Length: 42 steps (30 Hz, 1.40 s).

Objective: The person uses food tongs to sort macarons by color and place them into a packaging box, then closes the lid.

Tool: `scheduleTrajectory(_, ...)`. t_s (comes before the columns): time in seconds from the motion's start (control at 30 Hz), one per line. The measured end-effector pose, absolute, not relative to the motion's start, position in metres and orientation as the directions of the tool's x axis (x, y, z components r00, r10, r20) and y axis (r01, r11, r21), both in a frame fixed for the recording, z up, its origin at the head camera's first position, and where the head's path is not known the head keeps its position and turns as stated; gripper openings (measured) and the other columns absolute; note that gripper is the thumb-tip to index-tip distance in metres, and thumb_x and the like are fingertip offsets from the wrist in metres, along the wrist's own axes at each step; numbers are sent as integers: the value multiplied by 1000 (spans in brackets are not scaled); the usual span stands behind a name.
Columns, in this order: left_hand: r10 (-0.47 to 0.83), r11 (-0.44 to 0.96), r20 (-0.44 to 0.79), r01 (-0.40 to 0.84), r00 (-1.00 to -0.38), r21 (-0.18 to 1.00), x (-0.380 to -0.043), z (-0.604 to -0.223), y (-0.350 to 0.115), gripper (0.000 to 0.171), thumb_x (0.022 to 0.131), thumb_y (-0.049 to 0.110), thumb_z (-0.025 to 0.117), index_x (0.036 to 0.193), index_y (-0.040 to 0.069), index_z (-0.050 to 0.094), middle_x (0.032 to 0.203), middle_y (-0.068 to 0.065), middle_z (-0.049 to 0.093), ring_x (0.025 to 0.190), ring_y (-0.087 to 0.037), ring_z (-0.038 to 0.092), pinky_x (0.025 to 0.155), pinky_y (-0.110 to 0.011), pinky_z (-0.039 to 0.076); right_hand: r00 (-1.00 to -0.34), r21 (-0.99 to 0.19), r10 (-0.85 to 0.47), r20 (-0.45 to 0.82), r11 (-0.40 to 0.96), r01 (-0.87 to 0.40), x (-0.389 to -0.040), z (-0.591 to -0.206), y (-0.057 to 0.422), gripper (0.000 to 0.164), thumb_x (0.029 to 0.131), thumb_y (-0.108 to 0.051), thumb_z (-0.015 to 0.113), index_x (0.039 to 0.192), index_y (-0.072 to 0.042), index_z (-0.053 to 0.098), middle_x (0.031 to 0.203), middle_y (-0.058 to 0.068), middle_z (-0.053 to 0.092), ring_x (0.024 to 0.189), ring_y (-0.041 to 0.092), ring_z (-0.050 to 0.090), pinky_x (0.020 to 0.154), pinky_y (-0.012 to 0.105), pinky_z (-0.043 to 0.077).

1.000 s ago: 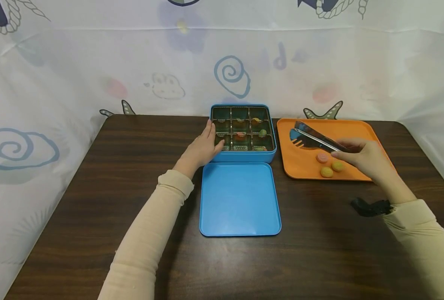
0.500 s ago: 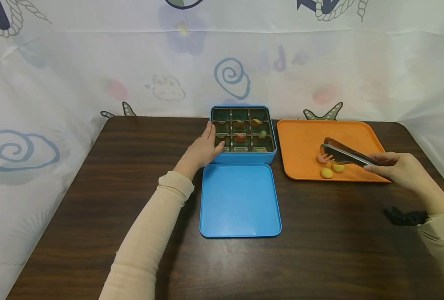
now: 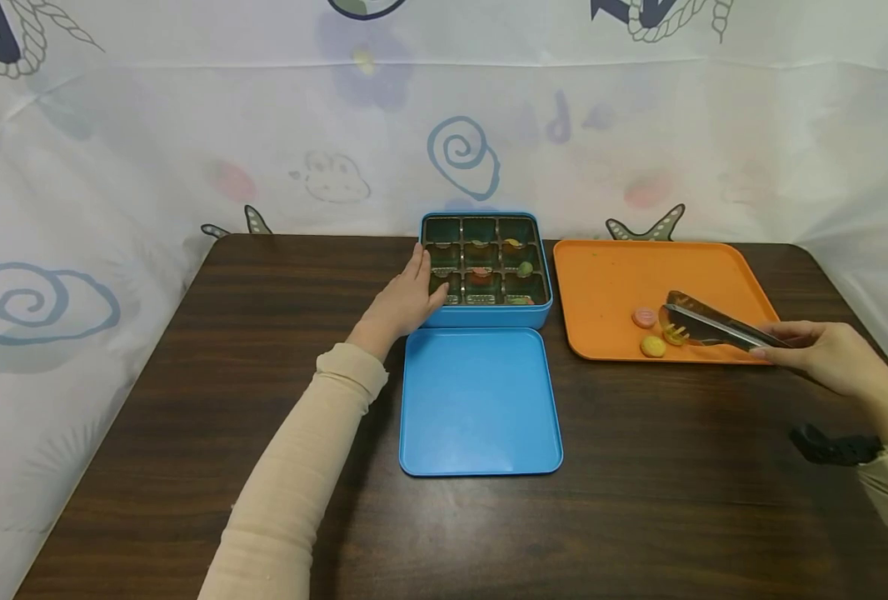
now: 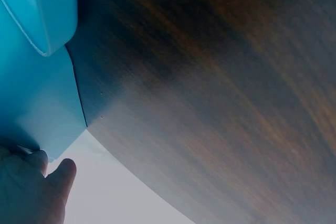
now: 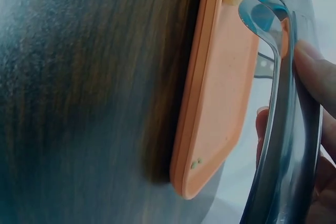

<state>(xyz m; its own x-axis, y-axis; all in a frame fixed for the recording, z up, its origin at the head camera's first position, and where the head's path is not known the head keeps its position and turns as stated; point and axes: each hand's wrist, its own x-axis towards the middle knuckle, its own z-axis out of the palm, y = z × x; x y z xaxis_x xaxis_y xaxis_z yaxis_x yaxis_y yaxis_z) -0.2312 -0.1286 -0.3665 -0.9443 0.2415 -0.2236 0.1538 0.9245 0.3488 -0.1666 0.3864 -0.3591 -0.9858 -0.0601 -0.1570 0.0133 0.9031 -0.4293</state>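
In the head view my right hand grips metal serving tongs, with a flat blade and a pronged one. Their tips are at a small round yellow piece on the orange tray; whether they pinch it cannot be told. A second yellow piece and a pink one lie just left of it. My left hand rests, fingers extended, along the left side of a blue box. Inside is a divided insert with small coloured pieces in some compartments. The right wrist view shows the tongs up close.
A flat blue lid lies directly in front of the box, close against it. The orange tray stands right of the box, near the back of the dark wooden table. A white printed cloth hangs behind the table.
My right hand has drawn the tongs rightward and toward me, from over the tray's left part, past the pink piece, to the right-hand yellow piece. My left hand stays at the box.
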Motion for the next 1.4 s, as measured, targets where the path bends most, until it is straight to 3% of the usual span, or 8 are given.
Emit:
scheduleTrajectory(0.13,238,924,-224,148,-945,353,-230,-367,-129,74,102,48,24,152,7,-10,159,-6,-19,147,-33,16,120,-45,20,-982,-426,-61,-181,904,22,-166,-361,388,70,88,-44,64,130,10,51,119,40,54,79,20,56,59,27,44)
scheduleTrajectory(0.23,232,923,-224,141,-946,358,-231,-367,-129,73,102,48,25,152,8,-10,159,-4,-20,148,-32,15,120,-45,19,-978,-438,-59,-202,898,36,-166,-363,387,72,88,-46,62,132,11,48,122,41,50,83,28,56,59,29,44)
scheduleTrajectory(0.37,231,924,-225,141,-946,355,-231,-369,-129,73,102,48,25,152,8,-11,159,-4,-20,148,-32,14,120,-45,20,-975,-450,-43,-220,891,62,-166,-365,385,72,91,-47,58,132,11,47,123,40,47,76,30,50,55,30,39)
scheduleTrajectory(0.53,230,926,-223,143,-947,348,-232,-369,-129,73,101,49,25,152,8,-11,159,-4,-20,147,-33,15,120,-45,20,-978,-452,-8,-211,888,90,-167,-366,382,69,93,-47,54,130,11,49,125,38,45,85,31,45,59,30,37)
scheduleTrajectory(0.83,238,921,-220,148,-946,360,-231,-369,-129,73,102,48,25,152,8,-11,159,-4,-20,147,-33,16,120,-45,21,-984,-476,27,-177,872,110,-169,-369,378,60,94,-43,54,123,9,56,98,26,60,53,12,36,44,30,34)
scheduleTrajectory(0.97,245,919,-214,157,-946,360,-232,-369,-129,74,102,48,24,151,7,-11,159,-5,-20,147,-33,17,120,-45,21,-986,-476,46,-159,871,117,-171,-368,377,60,93,-42,56,122,11,57,112,32,56,68,13,43,52,25,36)
scheduleTrajectory(1.27,237,920,-211,150,-948,362,-232,-370,-129,74,102,48,25,152,8,-11,159,-5,-19,147,-34,17,120,-47,20,-979,-537,104,-178,823,185,-177,-362,362,72,88,-52,58,127,9,54,124,30,49,82,17,47,58,21,43)
scheduleTrajectory(1.4,238,919,-211,149,-948,364,-232,-370,-130,74,102,48,25,152,7,-11,159,-5,-19,147,-33,16,120,-47,20,-977,-601,139,-159,772,208,-181,-359,349,75,83,-55,63,127,5,55,95,-11,62,84,10,48,60,20,45)
